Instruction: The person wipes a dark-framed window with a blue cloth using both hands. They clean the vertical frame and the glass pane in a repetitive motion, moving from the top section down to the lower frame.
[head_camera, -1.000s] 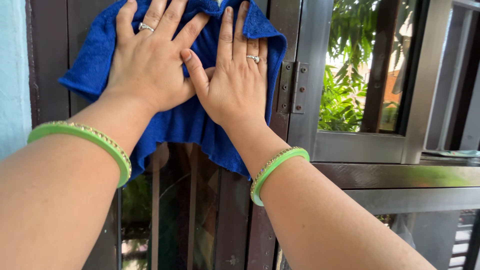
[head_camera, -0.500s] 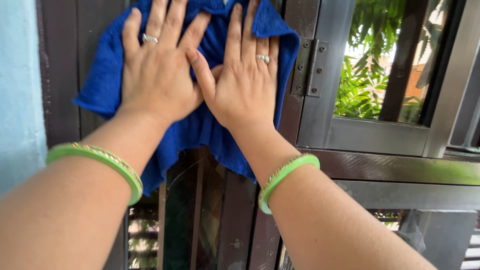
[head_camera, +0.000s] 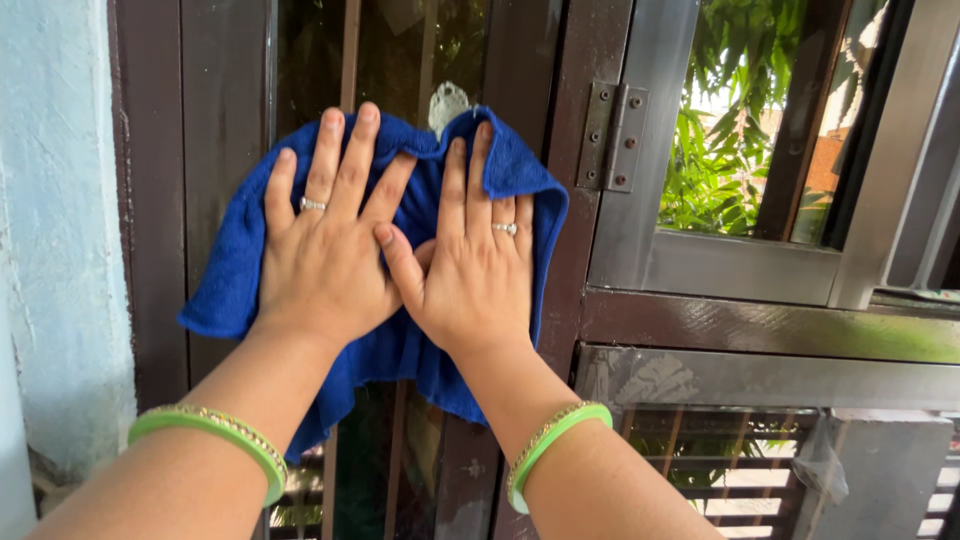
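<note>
A blue cloth (head_camera: 232, 290) is spread flat against the dark glass pane (head_camera: 310, 60) of a brown-framed window. My left hand (head_camera: 325, 250) lies flat on the cloth's left half with its fingers spread and a ring on one finger. My right hand (head_camera: 475, 265) presses the right half, its thumb overlapping the left hand. Both wrists wear green bangles. The lower edge of the cloth hangs loose below my hands.
A metal hinge (head_camera: 612, 135) sits on the frame just right of the cloth. An open window sash (head_camera: 740, 265) to the right shows green leaves outside. A pale blue wall (head_camera: 55, 250) borders the window on the left. A horizontal sill (head_camera: 770, 330) runs below the sash.
Both hands and the cloth have slid down the glass, so more of the pane shows above them. The hands stay flat on the cloth.
</note>
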